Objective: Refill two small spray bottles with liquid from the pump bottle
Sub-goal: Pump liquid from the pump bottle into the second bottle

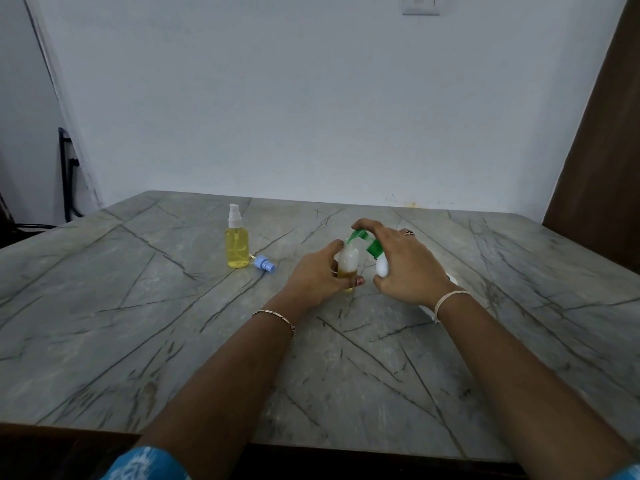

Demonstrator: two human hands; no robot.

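Note:
My left hand (317,277) grips a small clear bottle (348,263) with its cap off and a little amber liquid at the bottom. The white pump bottle (382,266) with a green pump head (363,239) is tilted toward it, and the spout tip meets the small bottle's mouth. My right hand (403,259) wraps the pump bottle, a finger lying on top of the pump head. A second small spray bottle (237,244), full of yellow liquid with a white sprayer on, stands upright to the left. Beside it lies a loose blue spray cap (265,263).
Everything sits on a grey marble-patterned table (173,323) that meets a white wall at the back. A dark metal frame (67,174) stands off the table's left side, and a brown panel (602,150) rises at the right. A white object shows partly behind my right wrist.

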